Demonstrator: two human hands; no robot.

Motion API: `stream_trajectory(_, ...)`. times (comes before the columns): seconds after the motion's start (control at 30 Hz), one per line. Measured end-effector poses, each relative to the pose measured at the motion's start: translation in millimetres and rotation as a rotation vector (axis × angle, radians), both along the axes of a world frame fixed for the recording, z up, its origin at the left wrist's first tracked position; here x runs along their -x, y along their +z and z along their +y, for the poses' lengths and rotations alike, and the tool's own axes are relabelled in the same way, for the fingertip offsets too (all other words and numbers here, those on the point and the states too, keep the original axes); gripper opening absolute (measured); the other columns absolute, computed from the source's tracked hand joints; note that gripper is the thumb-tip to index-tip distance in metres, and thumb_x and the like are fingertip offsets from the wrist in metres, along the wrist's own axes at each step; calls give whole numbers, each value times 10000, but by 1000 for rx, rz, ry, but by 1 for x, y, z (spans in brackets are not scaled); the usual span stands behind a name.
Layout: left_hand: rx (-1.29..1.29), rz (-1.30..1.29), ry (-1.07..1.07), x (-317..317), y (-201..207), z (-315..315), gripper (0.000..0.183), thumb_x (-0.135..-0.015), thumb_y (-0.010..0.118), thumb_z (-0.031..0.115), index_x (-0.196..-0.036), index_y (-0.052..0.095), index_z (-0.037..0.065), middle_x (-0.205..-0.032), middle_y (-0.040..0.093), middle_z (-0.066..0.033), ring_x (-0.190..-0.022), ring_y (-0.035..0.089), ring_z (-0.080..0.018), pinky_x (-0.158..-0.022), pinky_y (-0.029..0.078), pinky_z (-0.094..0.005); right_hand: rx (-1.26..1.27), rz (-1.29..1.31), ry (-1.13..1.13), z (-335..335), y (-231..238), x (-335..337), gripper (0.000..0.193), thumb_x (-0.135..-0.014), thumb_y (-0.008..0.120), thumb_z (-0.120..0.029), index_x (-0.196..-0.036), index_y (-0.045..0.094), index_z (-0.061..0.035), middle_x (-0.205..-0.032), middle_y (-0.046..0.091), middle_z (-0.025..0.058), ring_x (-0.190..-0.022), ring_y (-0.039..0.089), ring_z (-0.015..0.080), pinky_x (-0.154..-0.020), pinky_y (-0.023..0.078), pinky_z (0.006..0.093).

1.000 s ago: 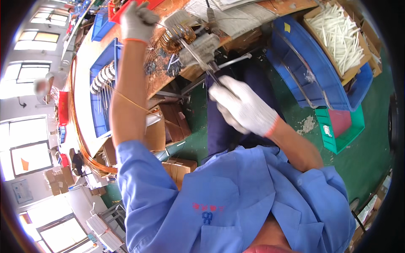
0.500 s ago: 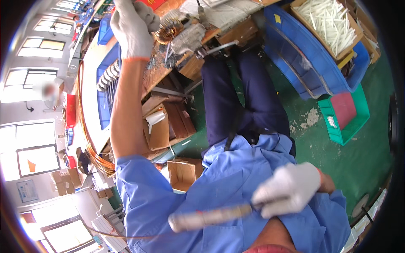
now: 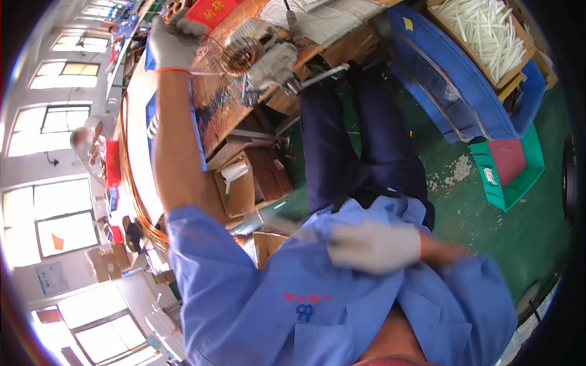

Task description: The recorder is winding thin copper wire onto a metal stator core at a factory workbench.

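Note:
My left hand (image 3: 173, 46), in a white knit glove, reaches over the far left of the workbench (image 3: 223, 116). Its fingers look curled, and whatever lies in them is hard to make out. To its right a copper-wound ring (image 3: 242, 56) sits against a pale metal fixture (image 3: 271, 66) at the bench edge. Closed in front of my chest, my gloved right hand (image 3: 373, 247) grips a pale stick-like tool (image 3: 282, 224) that points left and is smeared by motion.
On the right, a big blue tub (image 3: 448, 91) carries a carton of white strips (image 3: 482, 33). A green bin (image 3: 530, 174) lies on the floor beyond. Open cartons (image 3: 237, 192) stand under the bench. Orange wire (image 3: 129, 183) curves along the left; a person (image 3: 85, 140) is farther off.
My right hand has swung up and left with the pale stick-like tool. My left hand has shifted slightly left, away from the copper-wound ring.

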State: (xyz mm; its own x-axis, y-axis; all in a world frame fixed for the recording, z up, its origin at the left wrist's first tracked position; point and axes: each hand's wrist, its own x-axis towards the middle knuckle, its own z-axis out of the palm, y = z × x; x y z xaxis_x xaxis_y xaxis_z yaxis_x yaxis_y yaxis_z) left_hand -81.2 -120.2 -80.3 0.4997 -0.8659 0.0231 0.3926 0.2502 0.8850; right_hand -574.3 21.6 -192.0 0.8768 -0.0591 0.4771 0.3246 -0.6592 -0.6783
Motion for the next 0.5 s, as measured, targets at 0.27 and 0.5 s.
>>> stream_trajectory(0.27,-340,-618,244,5,-2,10,254,-1035,602,227,-1027,673,-17,-920,723,-164,-815,719,-303,-746,617,-464,-1372,265,-147,-9,-9,56,207,-1088,481,-209,-1080,582,-30,-664,479,-25,-447,446,63,-385,350,259)
stream_trajectory(0.5,-375,-1030,362,10,-52,4,369,-964,653,302,-1184,726,15,-1058,750,-77,-948,673,-162,-893,522,-296,-1558,303,-4,-50,2,-96,268,-1091,502,-293,-1106,576,-36,-748,516,-7,-487,492,78,-381,421,273)
